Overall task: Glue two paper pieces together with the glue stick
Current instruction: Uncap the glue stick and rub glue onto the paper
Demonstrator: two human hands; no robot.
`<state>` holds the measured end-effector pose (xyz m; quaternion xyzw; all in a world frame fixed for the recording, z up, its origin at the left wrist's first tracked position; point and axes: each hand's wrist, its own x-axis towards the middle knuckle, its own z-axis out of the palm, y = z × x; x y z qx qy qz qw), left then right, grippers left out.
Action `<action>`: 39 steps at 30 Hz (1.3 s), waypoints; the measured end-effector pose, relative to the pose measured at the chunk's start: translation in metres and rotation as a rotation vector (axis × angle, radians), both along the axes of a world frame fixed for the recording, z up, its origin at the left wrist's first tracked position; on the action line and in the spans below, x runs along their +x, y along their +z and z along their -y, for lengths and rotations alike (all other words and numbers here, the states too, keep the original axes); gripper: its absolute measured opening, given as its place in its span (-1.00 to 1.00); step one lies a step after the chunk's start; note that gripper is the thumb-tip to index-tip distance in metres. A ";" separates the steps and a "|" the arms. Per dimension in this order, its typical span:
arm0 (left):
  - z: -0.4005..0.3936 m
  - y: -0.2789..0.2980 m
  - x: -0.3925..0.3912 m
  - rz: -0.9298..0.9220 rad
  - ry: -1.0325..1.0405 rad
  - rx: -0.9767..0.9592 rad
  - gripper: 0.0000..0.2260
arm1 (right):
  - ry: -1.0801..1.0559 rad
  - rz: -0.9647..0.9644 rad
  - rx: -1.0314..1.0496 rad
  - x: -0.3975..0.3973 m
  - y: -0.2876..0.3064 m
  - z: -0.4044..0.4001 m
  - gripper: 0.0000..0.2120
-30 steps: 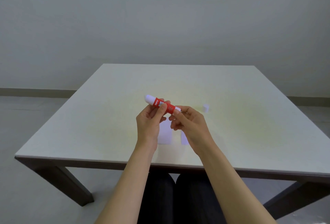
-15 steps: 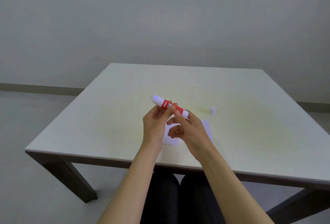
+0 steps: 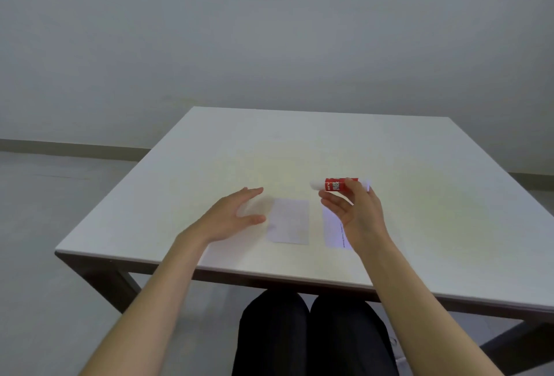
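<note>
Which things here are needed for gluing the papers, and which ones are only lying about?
Needed for the job:
- glue stick, held in the right hand
- left paper piece
- right paper piece, partly behind the right hand
- left hand, open beside the left paper

Just there:
- table; nothing else lies loose in view

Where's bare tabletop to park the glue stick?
Free: the far half of the table beyond both hands, and the right side past the right hand. Crowded: the near middle, where two paper pieces lie between the left hand and the glue stick.
</note>
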<state>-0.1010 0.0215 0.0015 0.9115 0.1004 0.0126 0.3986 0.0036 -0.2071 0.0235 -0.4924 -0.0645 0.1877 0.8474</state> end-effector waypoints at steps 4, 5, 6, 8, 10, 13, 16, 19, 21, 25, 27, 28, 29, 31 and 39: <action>0.005 0.001 0.015 -0.081 -0.125 0.110 -0.33 | 0.031 0.022 -0.113 -0.005 -0.011 -0.023 -0.86; 0.006 -0.001 0.018 -0.100 -0.145 0.171 -0.30 | 0.030 0.058 -0.159 -0.006 -0.013 -0.027 -0.86; 0.005 -0.003 0.021 -0.115 -0.161 0.235 -0.28 | 0.029 0.103 -0.212 -0.007 -0.014 -0.029 -0.87; 0.003 -0.007 0.023 -0.124 -0.173 0.303 -0.25 | 0.023 0.198 -0.316 -0.006 -0.016 -0.034 -0.91; 0.001 -0.010 0.023 -0.126 -0.184 0.308 -0.24 | 0.025 0.275 -0.405 -0.005 -0.018 -0.037 -0.92; 0.000 -0.009 0.025 -0.153 -0.220 0.342 -0.26 | 0.031 0.366 -0.540 -0.005 -0.019 -0.042 -0.88; 0.000 -0.008 0.027 -0.198 -0.249 0.397 -0.30 | 0.043 0.452 -0.646 -0.007 -0.020 -0.047 -0.90; 0.000 -0.006 0.029 -0.229 -0.256 0.414 -0.30 | 0.034 0.539 -0.755 -0.011 -0.022 -0.050 -0.88; 0.000 -0.007 0.029 -0.232 -0.254 0.413 -0.30 | 0.024 0.582 -0.787 -0.014 -0.022 -0.050 -0.86; -0.002 -0.008 0.029 -0.216 -0.250 0.378 -0.30 | 0.048 0.656 -0.793 -0.026 -0.019 -0.048 -0.93; -0.003 -0.010 0.029 -0.203 -0.252 0.358 -0.29 | 0.082 0.681 -0.768 -0.034 -0.019 -0.045 -0.93; -0.004 -0.011 0.029 -0.196 -0.248 0.346 -0.28 | 0.091 0.687 -0.759 -0.039 -0.020 -0.042 -0.92; -0.004 -0.013 0.029 -0.189 -0.240 0.341 -0.27 | 0.098 0.691 -0.755 -0.043 -0.020 -0.041 -0.91; -0.005 -0.015 0.030 -0.175 -0.226 0.351 -0.26 | 0.119 0.690 -0.754 -0.049 -0.022 -0.037 -0.92; -0.004 -0.012 0.028 -0.199 -0.248 0.367 -0.22 | 0.099 0.597 -0.786 -0.024 -0.014 -0.039 -0.95</action>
